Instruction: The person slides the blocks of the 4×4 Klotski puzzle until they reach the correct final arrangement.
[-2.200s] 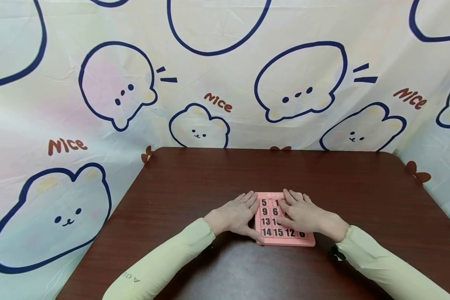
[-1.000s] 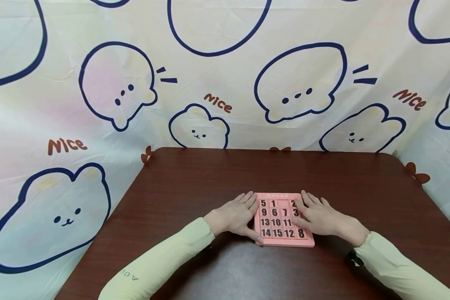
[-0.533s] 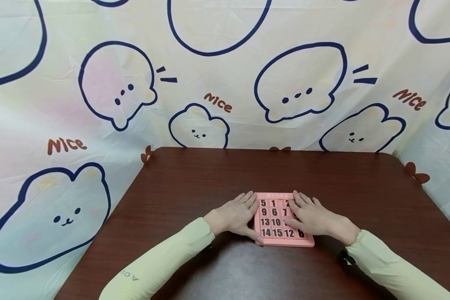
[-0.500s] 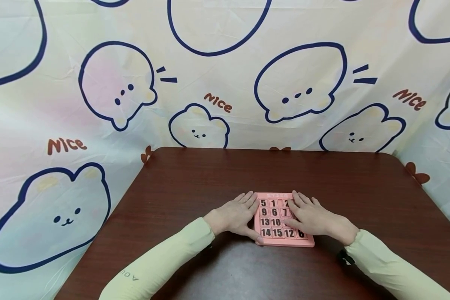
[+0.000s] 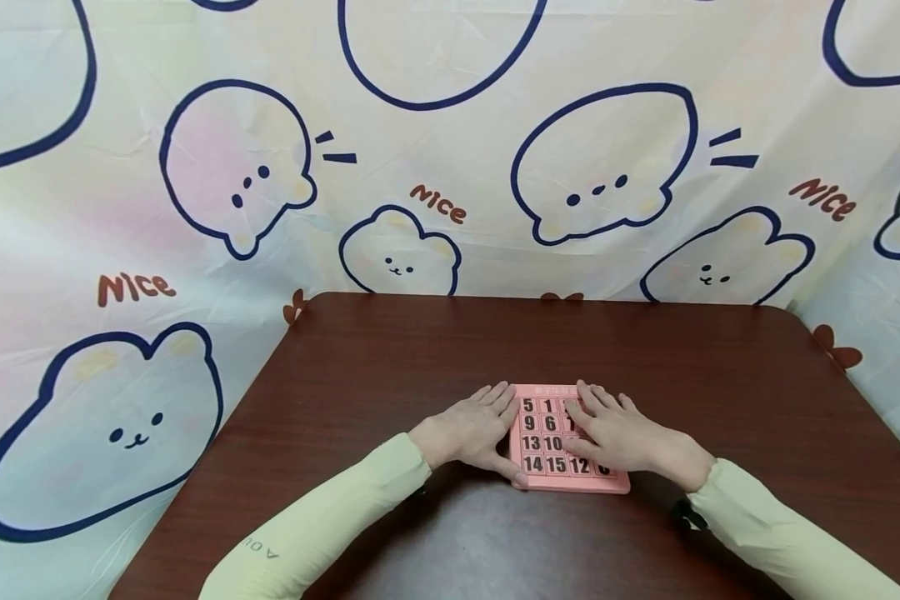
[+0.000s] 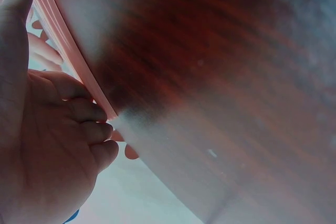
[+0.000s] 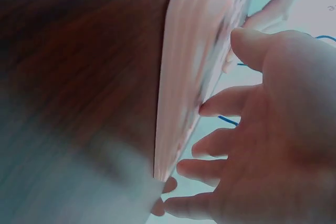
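A pink number slide puzzle (image 5: 570,484) lies flat on the brown table, its tiles printed with black numbers. My left hand (image 5: 471,429) rests along its left side, fingers straight against the edge and thumb at the near left corner. In the left wrist view those fingertips touch the puzzle's side wall (image 6: 71,53). Over the right half spreads my right hand (image 5: 621,435), index fingertip on the top row at the third column. It hides the right column's upper tiles. The right wrist view shows its fingers loosely extended beside the puzzle's thick edge (image 7: 181,61).
The brown table (image 5: 390,350) reaches back to a cloth backdrop (image 5: 487,150) with cartoon outlines and the word "Nice". Pale green sleeves (image 5: 330,517) cover both forearms. A small black device (image 5: 690,515) sits under the right wrist.
The right hand shifted right, then back left over the puzzle. The 2 tile slid left from the top right corner into the third column. The left hand stayed in place.
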The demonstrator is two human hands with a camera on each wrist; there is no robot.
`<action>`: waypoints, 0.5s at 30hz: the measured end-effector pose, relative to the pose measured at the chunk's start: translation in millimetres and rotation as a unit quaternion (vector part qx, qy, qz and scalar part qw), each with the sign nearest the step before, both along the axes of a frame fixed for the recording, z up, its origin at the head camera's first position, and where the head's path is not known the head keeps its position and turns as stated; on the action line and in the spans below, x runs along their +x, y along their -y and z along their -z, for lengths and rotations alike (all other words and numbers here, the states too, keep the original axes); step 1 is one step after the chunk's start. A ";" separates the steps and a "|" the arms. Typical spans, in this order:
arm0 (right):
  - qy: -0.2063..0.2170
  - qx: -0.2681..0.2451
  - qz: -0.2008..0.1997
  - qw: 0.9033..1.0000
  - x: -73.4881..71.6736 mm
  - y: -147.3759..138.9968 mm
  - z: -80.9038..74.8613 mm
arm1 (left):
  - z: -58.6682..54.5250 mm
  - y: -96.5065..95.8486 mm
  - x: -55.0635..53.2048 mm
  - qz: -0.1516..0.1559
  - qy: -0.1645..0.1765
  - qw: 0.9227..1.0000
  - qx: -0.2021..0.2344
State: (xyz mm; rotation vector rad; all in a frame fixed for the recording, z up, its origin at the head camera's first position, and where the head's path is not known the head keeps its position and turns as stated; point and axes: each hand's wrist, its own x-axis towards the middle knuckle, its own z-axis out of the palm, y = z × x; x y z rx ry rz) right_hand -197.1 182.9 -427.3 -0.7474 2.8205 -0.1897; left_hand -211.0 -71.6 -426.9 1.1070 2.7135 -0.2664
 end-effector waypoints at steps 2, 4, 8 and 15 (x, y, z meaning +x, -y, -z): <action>0.000 0.000 0.005 1.000 2.8 -4.1 -1.8 | 0.4 -0.3 0.3 0.002 0.000 1.000 0.001; -0.007 -0.001 0.010 1.000 6.8 -8.7 -4.2 | 0.3 -0.3 0.8 0.003 0.000 1.000 0.003; -0.018 0.003 0.010 1.000 17.7 -17.3 -8.3 | 0.1 0.1 1.0 0.004 -0.005 1.000 0.004; -0.010 -0.005 0.003 1.000 34.1 -23.6 -9.3 | -1.1 0.7 0.4 0.007 -0.006 1.000 0.005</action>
